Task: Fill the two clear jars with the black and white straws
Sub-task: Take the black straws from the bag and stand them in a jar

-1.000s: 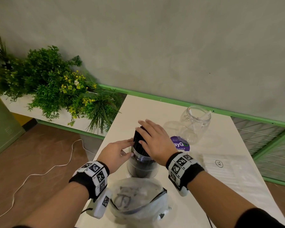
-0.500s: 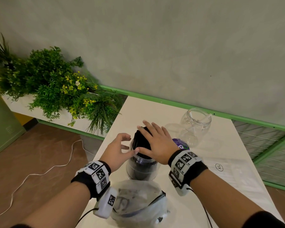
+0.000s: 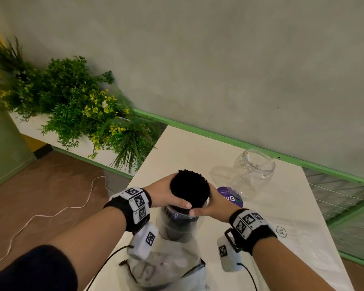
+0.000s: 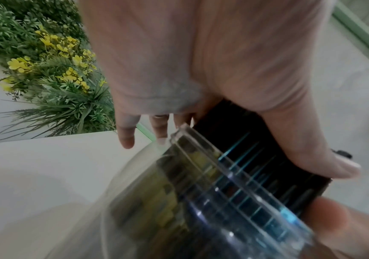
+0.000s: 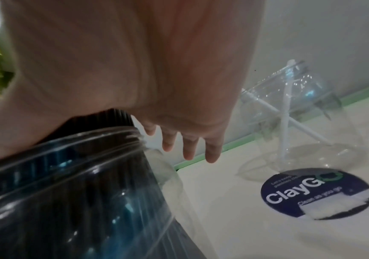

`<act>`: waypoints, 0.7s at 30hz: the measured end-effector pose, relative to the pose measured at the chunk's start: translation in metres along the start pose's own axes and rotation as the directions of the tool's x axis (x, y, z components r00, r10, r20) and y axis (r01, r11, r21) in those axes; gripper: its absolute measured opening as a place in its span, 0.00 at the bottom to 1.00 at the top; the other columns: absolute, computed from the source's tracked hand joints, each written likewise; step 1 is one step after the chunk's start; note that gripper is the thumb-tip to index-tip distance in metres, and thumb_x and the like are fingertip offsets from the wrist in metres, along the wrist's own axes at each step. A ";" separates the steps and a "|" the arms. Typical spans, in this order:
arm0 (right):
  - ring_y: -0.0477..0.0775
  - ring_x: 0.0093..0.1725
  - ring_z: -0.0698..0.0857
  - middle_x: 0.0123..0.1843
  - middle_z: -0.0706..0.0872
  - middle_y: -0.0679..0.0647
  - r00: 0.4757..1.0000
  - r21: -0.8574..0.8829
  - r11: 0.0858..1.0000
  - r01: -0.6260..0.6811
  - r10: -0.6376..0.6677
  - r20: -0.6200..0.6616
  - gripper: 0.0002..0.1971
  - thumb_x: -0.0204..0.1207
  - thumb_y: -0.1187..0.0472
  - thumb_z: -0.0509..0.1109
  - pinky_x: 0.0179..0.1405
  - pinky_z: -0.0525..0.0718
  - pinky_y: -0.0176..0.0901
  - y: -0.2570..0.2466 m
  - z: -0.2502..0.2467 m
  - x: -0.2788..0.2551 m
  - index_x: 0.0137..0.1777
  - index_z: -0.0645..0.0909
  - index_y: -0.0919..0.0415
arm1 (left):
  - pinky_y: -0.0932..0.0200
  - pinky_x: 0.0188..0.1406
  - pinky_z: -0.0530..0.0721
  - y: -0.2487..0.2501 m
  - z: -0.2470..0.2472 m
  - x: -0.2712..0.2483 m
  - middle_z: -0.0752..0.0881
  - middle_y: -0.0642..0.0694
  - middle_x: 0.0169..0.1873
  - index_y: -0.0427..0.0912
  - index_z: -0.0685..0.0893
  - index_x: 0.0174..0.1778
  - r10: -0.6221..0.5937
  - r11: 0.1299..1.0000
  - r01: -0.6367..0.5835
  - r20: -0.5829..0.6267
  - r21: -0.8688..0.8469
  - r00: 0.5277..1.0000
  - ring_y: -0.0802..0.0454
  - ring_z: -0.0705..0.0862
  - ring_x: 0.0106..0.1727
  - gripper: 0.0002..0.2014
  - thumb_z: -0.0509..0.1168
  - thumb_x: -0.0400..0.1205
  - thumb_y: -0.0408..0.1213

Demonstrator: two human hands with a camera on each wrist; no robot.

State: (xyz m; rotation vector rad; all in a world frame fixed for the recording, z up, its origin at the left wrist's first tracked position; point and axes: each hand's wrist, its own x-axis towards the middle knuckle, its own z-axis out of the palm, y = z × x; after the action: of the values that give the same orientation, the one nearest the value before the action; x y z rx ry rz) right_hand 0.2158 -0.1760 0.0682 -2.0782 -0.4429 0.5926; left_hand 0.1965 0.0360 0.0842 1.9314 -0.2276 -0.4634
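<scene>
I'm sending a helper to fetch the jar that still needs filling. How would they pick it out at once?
On the white table, look toward the far edge by the green rail. Just beyond the round purple sticker stands a clear jar, apart from both hands. Unlike the near jar packed with black straws, it holds only a few white straws.

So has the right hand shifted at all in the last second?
Yes. The right hand came off the top of the black straws and dropped to their right side, nearer the purple sticker, thumb toward the left hand.
</scene>
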 end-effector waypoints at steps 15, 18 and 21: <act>0.45 0.65 0.82 0.65 0.80 0.50 0.961 0.255 0.948 0.190 -0.125 -0.248 0.59 0.48 0.58 0.89 0.69 0.79 0.50 0.000 0.015 0.015 0.77 0.57 0.36 | 0.76 0.55 0.74 0.001 -0.007 0.010 0.78 0.57 0.60 0.53 0.66 0.69 0.032 0.996 -0.043 -0.133 -0.082 0.991 0.65 0.76 0.63 0.49 0.78 0.51 0.54; 0.46 0.68 0.79 0.69 0.77 0.51 0.933 0.194 0.960 0.203 -0.129 -0.337 0.57 0.48 0.51 0.89 0.71 0.77 0.52 0.004 0.025 0.008 0.75 0.57 0.30 | 0.77 0.55 0.73 -0.005 -0.005 0.007 0.78 0.60 0.60 0.53 0.67 0.71 0.027 0.998 -0.035 -0.162 -0.048 0.986 0.61 0.76 0.64 0.45 0.81 0.60 0.47; 0.45 0.74 0.70 0.73 0.70 0.44 0.905 -0.007 0.986 0.165 -0.154 -0.396 0.54 0.50 0.38 0.84 0.75 0.72 0.53 0.009 0.031 0.002 0.73 0.55 0.28 | 0.69 0.65 0.72 -0.012 -0.007 0.000 0.76 0.58 0.65 0.52 0.64 0.76 0.011 1.000 -0.015 -0.173 -0.019 0.985 0.58 0.72 0.70 0.49 0.81 0.61 0.52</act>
State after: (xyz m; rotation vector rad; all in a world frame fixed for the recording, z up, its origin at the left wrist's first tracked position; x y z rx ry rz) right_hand 0.2007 -0.1589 0.0452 -2.0453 -0.3600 0.0718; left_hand 0.1984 0.0467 0.0757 1.9365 -0.1223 -0.2864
